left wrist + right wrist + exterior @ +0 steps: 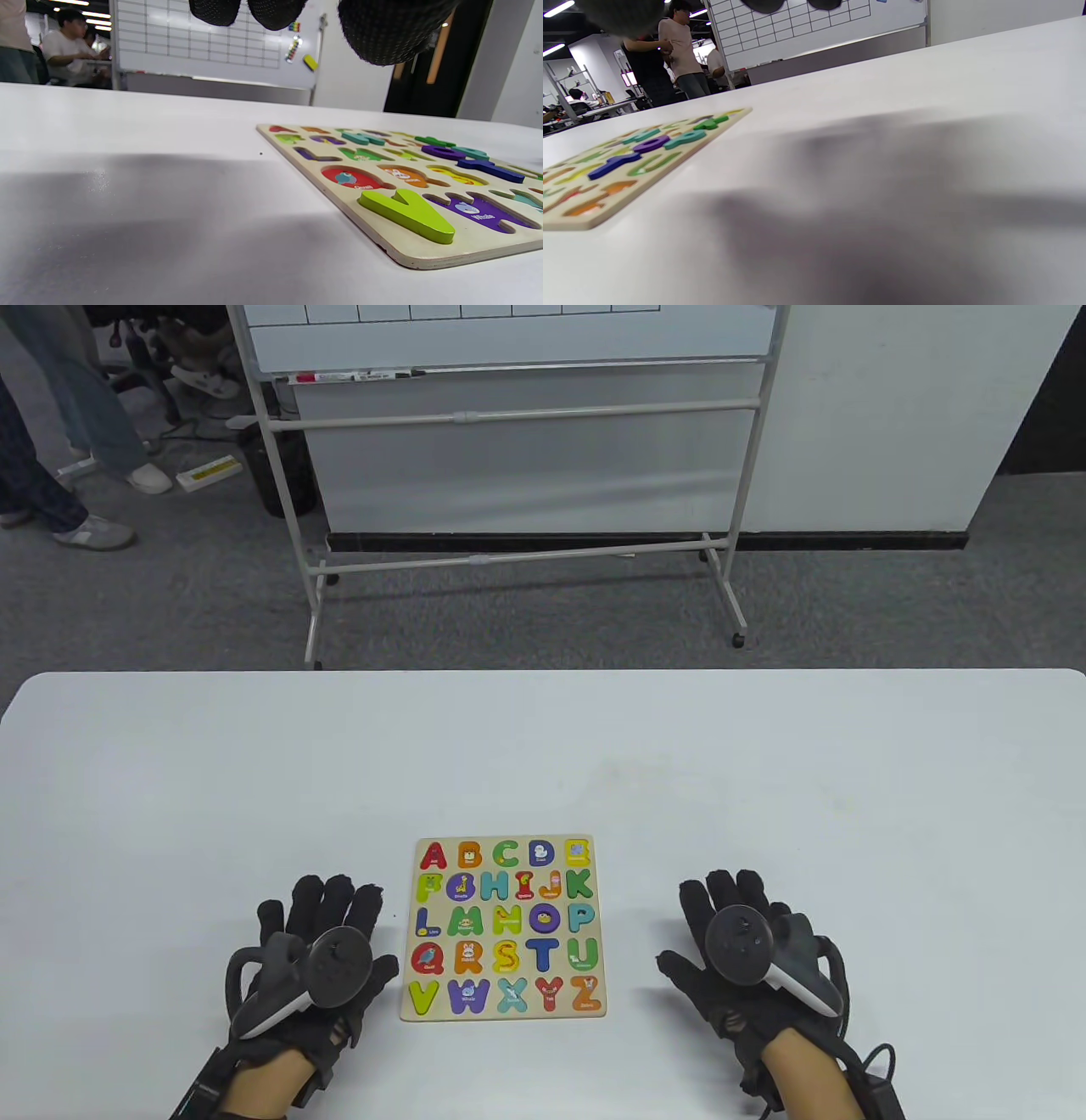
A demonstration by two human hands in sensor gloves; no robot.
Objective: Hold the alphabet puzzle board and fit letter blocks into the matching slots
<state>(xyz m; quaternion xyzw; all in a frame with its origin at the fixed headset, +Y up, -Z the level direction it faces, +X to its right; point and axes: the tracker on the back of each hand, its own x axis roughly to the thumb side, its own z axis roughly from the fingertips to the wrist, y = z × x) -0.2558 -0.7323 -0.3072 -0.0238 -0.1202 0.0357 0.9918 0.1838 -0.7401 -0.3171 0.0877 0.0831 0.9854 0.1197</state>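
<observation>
White table [764, 780] fills the lower view; a rolling whiteboard [517, 432] stands on grey carpet behind. Alphabet puzzle board [504, 927] lies flat near the table's front edge, nearly square, A row toward the far side, V–Z row nearest the person. Left hand [316, 959] and right hand [747, 954] rest palm-down on either side, fingers spread, holding nothing, neither touching the board. Green V block [407, 209] sits proud in its slot.

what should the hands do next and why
Probably slide the left hand right to press on the puzzle board, since neither it nor the right hand touches the board. Several slots look empty, such as Q and W, but no loose letter blocks are in view.
</observation>
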